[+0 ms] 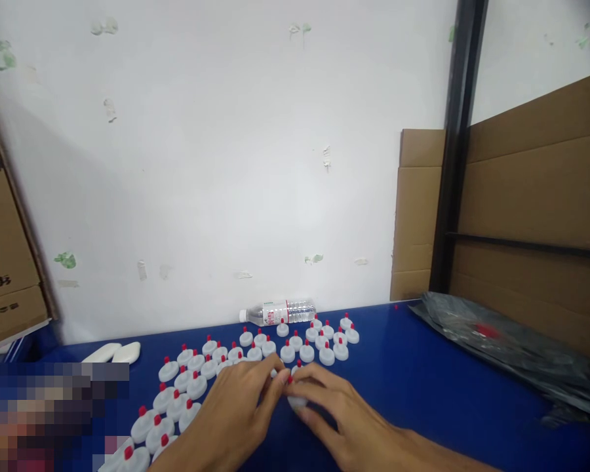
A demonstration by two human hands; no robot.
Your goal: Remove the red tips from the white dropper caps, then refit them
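Low at the centre, my right hand [339, 403] is closed around a round white cap [297, 402], fingers on its side. From the left, my left hand [243, 400] meets it, thumb and forefinger pinched at the small red tip [290, 379] on top. My fingers partly cover both the cap and its tip. Several more white caps with red tips [196, 385] stand upright on the blue table [423, 373], spread to the left of and beyond my hands. One red-tipped cap [299, 367] stands just behind my fingertips.
A clear plastic bottle [285, 312] lies against the white wall. Two smooth white objects [126, 353] lie at the left. A dark plastic bag [501, 347] lies at the right, near cardboard [535, 196] and a black post [455, 151]. Another cardboard box [7, 242] stands left.
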